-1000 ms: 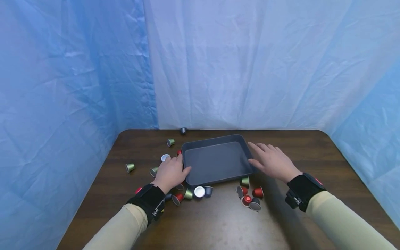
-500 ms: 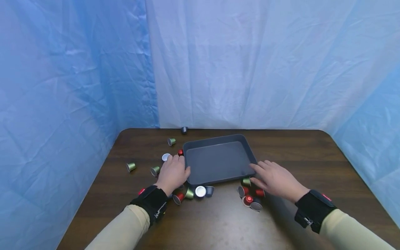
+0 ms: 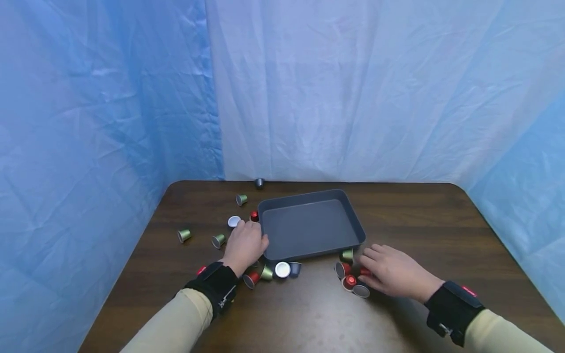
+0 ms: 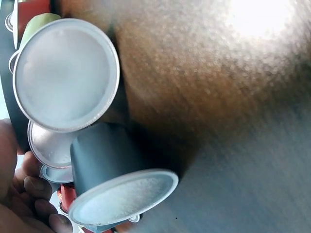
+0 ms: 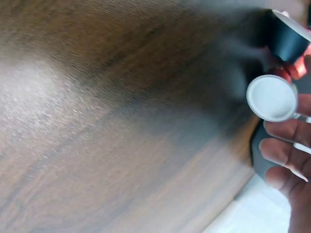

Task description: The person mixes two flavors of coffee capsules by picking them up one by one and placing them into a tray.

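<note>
My left hand (image 3: 244, 246) is at the left side of a dark grey tray (image 3: 311, 225), its thumb by the rim and its fingers loosely bent above the coffee capsules. In the left wrist view, two capsules, a silver lid (image 4: 66, 75) and a dark capsule (image 4: 109, 160), lie close to the fingertips. My right hand (image 3: 395, 272) reaches down over a small cluster of capsules near the tray's front right corner. A red capsule (image 3: 364, 271) shows partly beneath its fingers. In the right wrist view a capsule's pale lid (image 5: 272, 98) sits right at the relaxed fingertips.
More capsules lie left of the tray, including a green one (image 3: 184, 236), another green one (image 3: 241, 199) and a white-lidded one (image 3: 234, 221). A dark capsule (image 3: 259, 183) stands near the table's (image 3: 419, 215) back edge. Blue-white curtains (image 3: 331, 98) hang behind and beside the table.
My right hand has moved from the tray's right rim down toward the front, to the right-hand capsule cluster. The left hand has shifted only slightly; tray and capsules look about the same.
</note>
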Tool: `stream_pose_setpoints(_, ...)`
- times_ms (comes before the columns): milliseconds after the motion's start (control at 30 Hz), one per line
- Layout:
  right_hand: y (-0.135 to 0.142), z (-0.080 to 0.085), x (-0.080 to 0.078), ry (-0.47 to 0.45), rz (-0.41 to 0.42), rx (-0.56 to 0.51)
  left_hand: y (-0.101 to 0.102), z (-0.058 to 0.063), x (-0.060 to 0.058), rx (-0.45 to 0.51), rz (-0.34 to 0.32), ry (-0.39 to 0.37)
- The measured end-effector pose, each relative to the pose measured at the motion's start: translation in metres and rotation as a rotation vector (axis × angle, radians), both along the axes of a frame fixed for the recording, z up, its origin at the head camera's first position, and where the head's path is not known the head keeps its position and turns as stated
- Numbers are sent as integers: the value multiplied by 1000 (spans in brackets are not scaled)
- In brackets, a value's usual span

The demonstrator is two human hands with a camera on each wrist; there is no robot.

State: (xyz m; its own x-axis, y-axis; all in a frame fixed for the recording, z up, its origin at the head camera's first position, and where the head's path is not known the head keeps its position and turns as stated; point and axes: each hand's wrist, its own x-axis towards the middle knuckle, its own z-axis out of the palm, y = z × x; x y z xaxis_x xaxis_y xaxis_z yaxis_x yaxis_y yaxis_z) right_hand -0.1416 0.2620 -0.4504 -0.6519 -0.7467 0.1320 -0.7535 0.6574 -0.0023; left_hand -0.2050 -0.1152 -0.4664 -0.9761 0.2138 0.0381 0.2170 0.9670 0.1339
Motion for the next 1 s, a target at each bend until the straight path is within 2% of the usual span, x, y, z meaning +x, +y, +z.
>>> stream_pose_setpoints(233,0,-4,3,-49,5,30,1,0,1,-5,-15,12)
stream_pose_setpoints(467,3,-6,5,-102,-25,47,3,0,2,17,-15,23)
stream_pose_setpoints(667,8,-10,9,-61,-60,65,5,1,3,19,-12,-1)
stream_pose_setpoints(1000,9,-12,9,-22,-34,58,5,3,2,52,22,-77)
